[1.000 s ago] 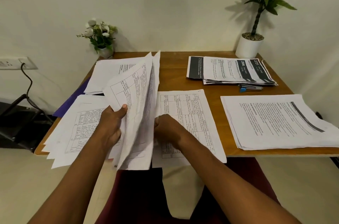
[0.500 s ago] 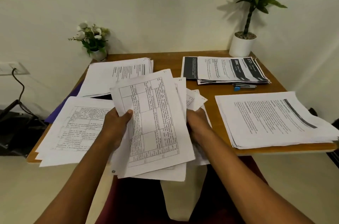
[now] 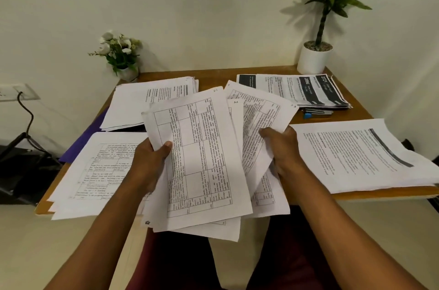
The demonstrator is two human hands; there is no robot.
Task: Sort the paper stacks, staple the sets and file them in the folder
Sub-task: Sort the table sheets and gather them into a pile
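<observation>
Left hand (image 3: 152, 166): thumb on top, pinching the left edge of the front sheets (image 3: 202, 159).
Right hand (image 3: 282, 149): fingers curled round the fanned sheets behind.
Sheets: held over the table (image 3: 213, 76) edge, well in front and left of the plant pot (image 3: 313, 59).
Stapler (image 3: 316, 113): just in front of the plant pot.
Folder (image 3: 88, 140): far left of the plant pot, under stacks.
Risk: loose pages could slide out, drop to the lap, or mix order.
Cause: a wide uneven fan, held only at its edges, overhanging.
Since earlier: the fan has spread further right, baring handwritten corner marks; a second ago the bundle stood on edge.
</observation>
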